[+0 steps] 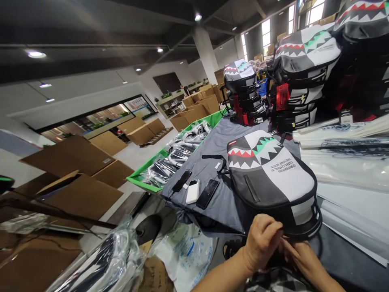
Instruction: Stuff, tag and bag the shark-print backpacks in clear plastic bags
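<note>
Likely working by backpack base, near edge of table; left hand curled, right hand half-hidden, can't tell grips; next calls for steadying.

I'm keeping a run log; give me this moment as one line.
backpack: front up on gray cloth | left hand, right hand: close together by its near end | grip: unclear

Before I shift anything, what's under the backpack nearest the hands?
Grey cloth shows beside the backpack, on the picture's left, where a black strap also sticks out. Whatever lies directly beneath is covered.
</note>
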Demonstrator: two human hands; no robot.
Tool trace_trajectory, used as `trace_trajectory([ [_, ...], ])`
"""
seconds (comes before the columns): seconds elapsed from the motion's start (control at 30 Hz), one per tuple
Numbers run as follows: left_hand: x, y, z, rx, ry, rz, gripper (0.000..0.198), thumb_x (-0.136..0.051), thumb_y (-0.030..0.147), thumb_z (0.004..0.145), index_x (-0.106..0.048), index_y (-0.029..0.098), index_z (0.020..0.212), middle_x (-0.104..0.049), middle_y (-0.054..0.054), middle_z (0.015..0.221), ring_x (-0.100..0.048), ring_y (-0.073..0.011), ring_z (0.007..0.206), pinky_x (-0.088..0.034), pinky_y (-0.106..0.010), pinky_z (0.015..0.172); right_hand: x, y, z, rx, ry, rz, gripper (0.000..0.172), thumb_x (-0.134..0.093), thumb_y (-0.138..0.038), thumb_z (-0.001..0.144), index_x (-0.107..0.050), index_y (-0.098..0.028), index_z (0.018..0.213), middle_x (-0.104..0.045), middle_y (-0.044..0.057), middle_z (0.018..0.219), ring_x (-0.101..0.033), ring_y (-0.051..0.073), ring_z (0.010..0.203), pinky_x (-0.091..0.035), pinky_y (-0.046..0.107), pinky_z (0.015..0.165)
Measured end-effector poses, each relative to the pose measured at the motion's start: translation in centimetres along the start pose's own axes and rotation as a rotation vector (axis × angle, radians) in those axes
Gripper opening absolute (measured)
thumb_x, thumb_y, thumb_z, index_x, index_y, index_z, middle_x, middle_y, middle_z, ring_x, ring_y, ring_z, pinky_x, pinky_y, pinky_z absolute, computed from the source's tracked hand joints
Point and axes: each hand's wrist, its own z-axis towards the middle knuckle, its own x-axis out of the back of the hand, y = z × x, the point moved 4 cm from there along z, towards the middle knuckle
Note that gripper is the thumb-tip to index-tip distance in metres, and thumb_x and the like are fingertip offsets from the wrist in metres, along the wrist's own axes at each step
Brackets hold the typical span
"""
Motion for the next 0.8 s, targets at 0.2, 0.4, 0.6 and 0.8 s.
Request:
trace_trajectory([
  [0.2,-1.2,-4.2,-8.3,0.557,0.094,0.228,0.022,-0.051,0.025,0.098,-0.054,0.020,0.120,-0.066,-0.011,0.109,-0.063,-0.0254,0.103,-0.057,-0.045,0.085,2.2,-3.9,-1.9,0.508,0.168,-0.352,0.032,-0.052,-0.015,0.098,-0.071,-0.028,0.121,-0.076,0.005,0.098,-0.072,0.021,0.090,-0.054,0.034,0.085],
  [0.4,-2.4,-5.3,-8.6,0.454,0.086,0.296,0.014,-0.044,0.017,0.099,-0.058,0.021,0.102,-0.067,-0.005,0.096,-0.061,-0.0223,0.095,-0.053,-0.043,0.089,1.1,-8.1,4.8,0.625,0.281,-0.822,0.032,-0.044,-0.004,0.095,-0.071,-0.019,0.103,-0.072,0.007,0.087,-0.063,0.021,0.075,-0.041,0.038,0.075],
  [0.6,1.8,-7.9,-4.6,0.516,-0.157,0.218,0.024,-0.055,0.014,0.096,-0.050,0.019,0.073,-0.055,0.004,0.074,-0.054,-0.0145,0.078,-0.044,-0.036,0.091,5.1,-5.3,2.7,0.751,0.187,-0.675,0.044,-0.041,-0.007,0.097,-0.068,-0.032,0.121,-0.076,0.001,0.102,-0.067,0.019,0.096,-0.040,0.038,0.089],
  [0.8,4.3,-7.3,-4.7,0.456,-0.024,0.343,0.011,-0.051,0.018,0.097,-0.062,0.020,0.100,-0.067,-0.006,0.102,-0.062,-0.0217,0.099,-0.048,-0.042,0.092,12.9,0.7,0.8,0.608,0.280,-0.725,0.041,-0.050,-0.036,0.100,-0.060,-0.032,0.140,-0.070,0.015,0.122,-0.067,0.031,0.097,-0.047,0.049,0.083],
])
